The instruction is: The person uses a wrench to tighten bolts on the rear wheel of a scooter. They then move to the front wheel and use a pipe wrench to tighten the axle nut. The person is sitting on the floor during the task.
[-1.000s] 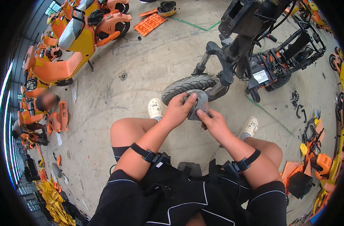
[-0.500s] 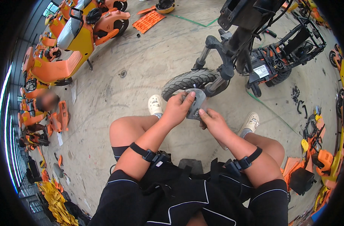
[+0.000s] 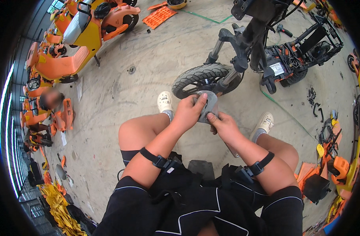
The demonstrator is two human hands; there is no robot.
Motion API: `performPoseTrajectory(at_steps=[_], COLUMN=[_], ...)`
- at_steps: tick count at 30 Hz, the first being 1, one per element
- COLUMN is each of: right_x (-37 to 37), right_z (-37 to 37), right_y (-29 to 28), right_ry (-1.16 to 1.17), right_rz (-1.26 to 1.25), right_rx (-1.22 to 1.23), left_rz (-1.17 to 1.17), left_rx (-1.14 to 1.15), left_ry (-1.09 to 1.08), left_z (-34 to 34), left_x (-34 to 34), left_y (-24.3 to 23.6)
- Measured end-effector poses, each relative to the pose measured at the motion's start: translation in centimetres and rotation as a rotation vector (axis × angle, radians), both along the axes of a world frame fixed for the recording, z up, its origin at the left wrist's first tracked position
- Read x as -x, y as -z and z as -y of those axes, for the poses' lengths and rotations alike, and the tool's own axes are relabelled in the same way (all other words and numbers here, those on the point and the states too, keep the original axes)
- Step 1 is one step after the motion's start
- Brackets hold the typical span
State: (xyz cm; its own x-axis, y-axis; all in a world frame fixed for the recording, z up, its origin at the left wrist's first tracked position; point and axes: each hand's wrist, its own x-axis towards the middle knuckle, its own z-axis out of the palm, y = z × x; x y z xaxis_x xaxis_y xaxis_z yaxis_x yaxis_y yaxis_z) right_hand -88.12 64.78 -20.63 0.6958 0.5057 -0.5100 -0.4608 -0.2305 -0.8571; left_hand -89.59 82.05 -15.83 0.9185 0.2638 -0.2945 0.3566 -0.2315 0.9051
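A flat grey piece with rounded edges (image 3: 212, 105) is held between my two hands, just in front of a scooter's front wheel (image 3: 183, 82). My left hand (image 3: 190, 112) is closed on its left side, thumb lying across the top face. At the lower right edge, my right hand (image 3: 224, 124) grips it with the thumb pressed down; its other fingers are mostly hidden. Under my right forearm shows the end of a slim object (image 3: 232, 150), too covered to name.
The stripped scooter frame (image 3: 294, 59) stands ahead to the right, beyond the black fork (image 3: 238, 59). Orange and yellow scooters (image 3: 62, 65) line the left, where another person (image 3: 50, 100) is low among parts. Loose panels and a black box (image 3: 316, 188) lie at right.
The grey piece has turned slightly in my hands, and less of its dark inner detail shows. Both hands keep their hold. The whole view has shifted a little.
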Motion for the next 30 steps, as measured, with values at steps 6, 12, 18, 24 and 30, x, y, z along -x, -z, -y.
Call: performPoseTrajectory(at_steps=[6, 12, 18, 24, 30], right_x=[1.0, 1.7, 1.8, 2.3, 2.7], right_z=[-0.2, -0.4, -0.9, -0.8, -0.9], right_y=[-0.3, -0.7, -0.5, -0.4, 0.4], right_ry=[-0.023, -0.010, 0.038, 0.033, 0.047], right_rz=[0.006, 0.108, -0.043, -0.036, -0.008], right_rx=[0.001, 0.020, -0.125, -0.056, -0.066], left_rz=[0.014, 0.024, 0.103, 0.118, 0.098], left_rx=[0.027, 0.060, -0.030, -0.099, -0.101], left_ry=[-0.073, -0.097, -0.074, -0.058, -0.068], left_z=[0.0, -0.4, -0.2, 0.6, 0.3], left_x=[1.2, 1.5, 1.6, 2.3, 2.5], left_y=[0.4, 0.7, 0.8, 0.2, 0.5])
